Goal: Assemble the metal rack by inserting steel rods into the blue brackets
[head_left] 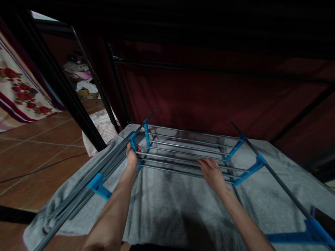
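Plainly, grey tubes (111, 161) lie lower left, a left hand (132, 156) grips a blue bracket (133, 142) left of centre, the metal-rod rack (170, 158) spans mid-frame, and right of centre a right hand (211, 172) lays its fingers on the rack, grasp unclear.

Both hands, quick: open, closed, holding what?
Left hand: closed, holding a blue bracket.
Right hand: at the metal rods; whether gripping cannot be told.

A rack (170, 158) with grey rods and blue brackets (248, 172) rests on cloth (170, 209)

Rack (170, 158) on cloth (167, 209), panel (183, 97) behind
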### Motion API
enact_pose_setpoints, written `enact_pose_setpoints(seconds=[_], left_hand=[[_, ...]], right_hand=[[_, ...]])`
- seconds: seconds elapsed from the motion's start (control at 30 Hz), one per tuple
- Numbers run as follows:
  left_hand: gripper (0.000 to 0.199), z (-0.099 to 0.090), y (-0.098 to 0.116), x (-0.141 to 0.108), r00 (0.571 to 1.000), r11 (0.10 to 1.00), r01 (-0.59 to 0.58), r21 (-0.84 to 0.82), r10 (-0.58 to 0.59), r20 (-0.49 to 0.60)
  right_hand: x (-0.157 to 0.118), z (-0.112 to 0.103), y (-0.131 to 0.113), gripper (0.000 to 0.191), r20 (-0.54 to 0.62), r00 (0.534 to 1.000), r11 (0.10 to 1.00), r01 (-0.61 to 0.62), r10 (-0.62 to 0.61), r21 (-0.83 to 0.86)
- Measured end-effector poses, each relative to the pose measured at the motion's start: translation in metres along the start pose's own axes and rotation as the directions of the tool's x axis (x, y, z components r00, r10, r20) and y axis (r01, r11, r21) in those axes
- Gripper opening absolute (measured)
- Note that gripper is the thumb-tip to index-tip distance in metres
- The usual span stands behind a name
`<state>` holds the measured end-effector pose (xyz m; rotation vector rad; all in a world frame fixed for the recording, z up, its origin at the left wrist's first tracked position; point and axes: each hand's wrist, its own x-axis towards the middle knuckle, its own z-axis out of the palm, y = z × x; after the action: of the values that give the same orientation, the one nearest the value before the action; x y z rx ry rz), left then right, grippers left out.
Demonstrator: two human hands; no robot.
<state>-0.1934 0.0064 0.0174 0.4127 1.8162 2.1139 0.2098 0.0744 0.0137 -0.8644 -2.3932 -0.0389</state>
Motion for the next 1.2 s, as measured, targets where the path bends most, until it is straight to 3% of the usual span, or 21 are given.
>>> enact_pose_setpoints(seconds=[0.13, 0.3, 0.47, 0.6, 0.77, 0.97, 1.2], left_hand=[[0.062, 0.002, -0.003, -0.001, 0.999, 1.000, -0.001, 0.007, 0.002, -0.037], [0.058, 0.001, -0.003, -0.003, 0.999, 0.999, -0.024, 0.038, 0.025, -0.041], [0.058, -0.003, -0.007, 0.003, 0.999, 0.998, -0.016, 0.066, 0.018, -0.032], [0.054, -0.006, -0.012, 0.007, 1.000, 0.998, -0.024, 0.051, 0.025, -0.013], [0.051, -0.005, -0.014, 0.007, 0.999, 0.999, -0.032, 0.015, 0.032, 0.010], [0.061, -0.002, -0.007, 0.006, 0.996, 1.000, 0.008, -0.006, -0.007, 0.089], [0.064, -0.002, 0.000, 0.003, 0.996, 0.997, 0.060, -0.042, -0.057, 0.063]], right_hand=[[0.033, 0.007, -0.060, 0.040, 0.077, 0.996, 0.994, 0.042, -0.050, 0.099], [0.104, 0.035, -0.155, 0.037, 0.237, 0.952, 0.960, 0.137, -0.196, 0.244], [0.163, 0.067, -0.207, 0.040, 0.420, 0.887, 0.964, 0.090, -0.191, 0.248], [0.183, 0.081, -0.220, 0.042, 0.521, 0.842, 0.977, 0.034, -0.142, 0.212], [0.184, 0.086, -0.221, 0.045, 0.522, 0.825, 0.969, 0.119, -0.218, 0.215], [0.185, 0.089, -0.219, 0.039, 0.550, 0.803, 0.969, 0.139, -0.230, 0.203], [0.194, 0.084, -0.213, 0.035, 0.573, 0.782, 0.966, 0.144, -0.245, 0.217]])
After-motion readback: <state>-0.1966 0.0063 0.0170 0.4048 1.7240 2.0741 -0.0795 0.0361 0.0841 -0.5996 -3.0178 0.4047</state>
